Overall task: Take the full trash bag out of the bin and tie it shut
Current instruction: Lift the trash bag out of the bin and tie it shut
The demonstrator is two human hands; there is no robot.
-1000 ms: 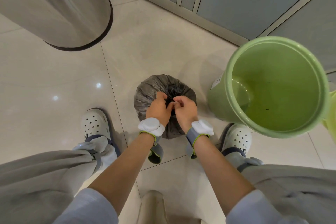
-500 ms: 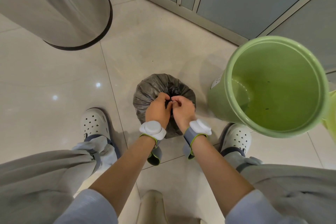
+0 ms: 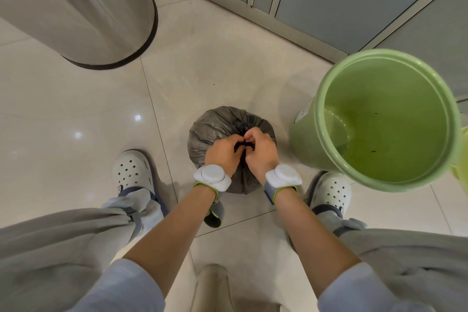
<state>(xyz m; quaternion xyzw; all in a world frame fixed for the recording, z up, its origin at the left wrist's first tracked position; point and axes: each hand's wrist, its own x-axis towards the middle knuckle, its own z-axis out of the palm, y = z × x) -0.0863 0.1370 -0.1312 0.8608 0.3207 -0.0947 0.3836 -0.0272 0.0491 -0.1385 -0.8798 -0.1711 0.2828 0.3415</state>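
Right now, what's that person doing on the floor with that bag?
The person is tying up a full dark trash bag that sits on the tiled floor between their feet. The left hand and right hand both pinch the gathered top of the bag, working on the knot. The green bin beside it is empty, so the bag is already out.

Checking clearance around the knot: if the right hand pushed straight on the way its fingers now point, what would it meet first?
Probably the left hand: the right hand points inward across the trash bag top, both gripping its gathered neck, fingertips almost touching.
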